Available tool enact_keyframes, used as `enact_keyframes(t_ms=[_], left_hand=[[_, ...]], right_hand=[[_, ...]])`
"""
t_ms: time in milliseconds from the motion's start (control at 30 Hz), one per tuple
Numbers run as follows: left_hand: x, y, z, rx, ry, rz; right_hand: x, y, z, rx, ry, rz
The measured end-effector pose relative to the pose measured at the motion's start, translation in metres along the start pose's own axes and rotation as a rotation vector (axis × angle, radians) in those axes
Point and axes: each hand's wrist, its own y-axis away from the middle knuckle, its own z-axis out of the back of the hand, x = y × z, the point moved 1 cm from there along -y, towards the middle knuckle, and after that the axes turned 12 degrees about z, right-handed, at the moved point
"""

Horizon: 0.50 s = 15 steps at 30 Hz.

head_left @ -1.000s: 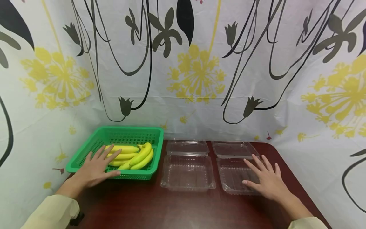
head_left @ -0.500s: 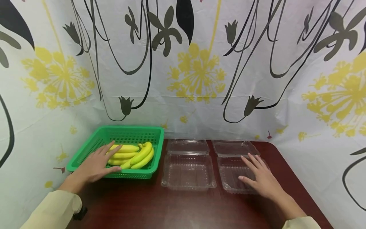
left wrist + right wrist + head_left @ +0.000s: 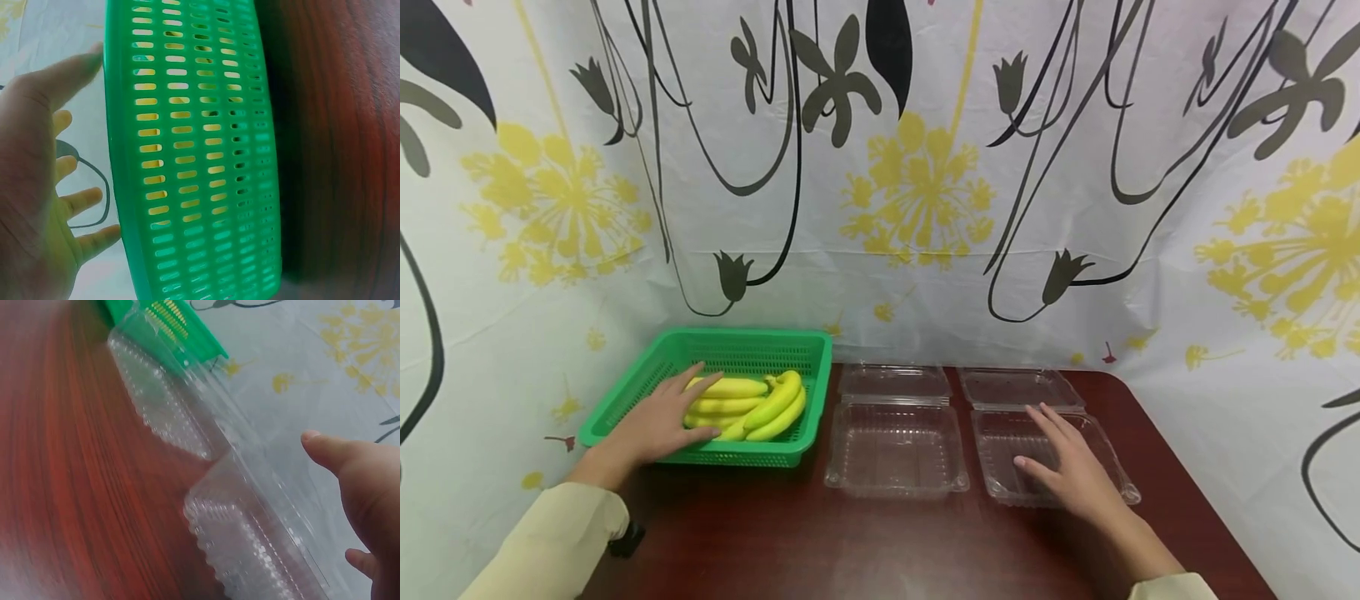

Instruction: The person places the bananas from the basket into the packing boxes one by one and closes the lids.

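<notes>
Several yellow bananas point(image 3: 771, 408) lie in a green slotted basket point(image 3: 808, 417) at the table's left. My left hand point(image 3: 658, 421) hovers over the basket's front left with fingers spread, holding nothing; in the left wrist view its straight fingers point(image 3: 84, 199) show beyond the basket's rim. Two clear plastic clamshell boxes stand with lids raised: the left box point(image 3: 895, 450) in the middle, the right box point(image 3: 1007, 458) beside it. Over the right box is my right hand point(image 3: 1078, 471), fingers extended and nothing held. Its thumb point(image 3: 325, 450) points toward the boxes in the right wrist view.
The dark red-brown table point(image 3: 880, 542) carries the basket and boxes in one row along its back. A patterned white cloth point(image 3: 925, 308) hangs behind and along both sides. A black band point(image 3: 627, 540) shows at the left sleeve.
My left hand has shifted right, further over the bananas. The right hand has moved left and its fingers have drawn closer together. Basket, bananas and boxes stay in place.
</notes>
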Motion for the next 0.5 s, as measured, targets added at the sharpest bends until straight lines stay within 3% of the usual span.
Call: enact_keyframes(t_ms=[300, 500], left_hand=[[0.003, -0.013, -0.005, 0.015, 0.027, 0.044], [0.003, -0.022, -0.01, 0.009, 0.053, 0.055]], right_hand=[[0.025, -0.009, -0.02, -0.134, -0.069, 0.036], [0.04, -0.015, -0.029, -0.174, -0.141, 0.057]])
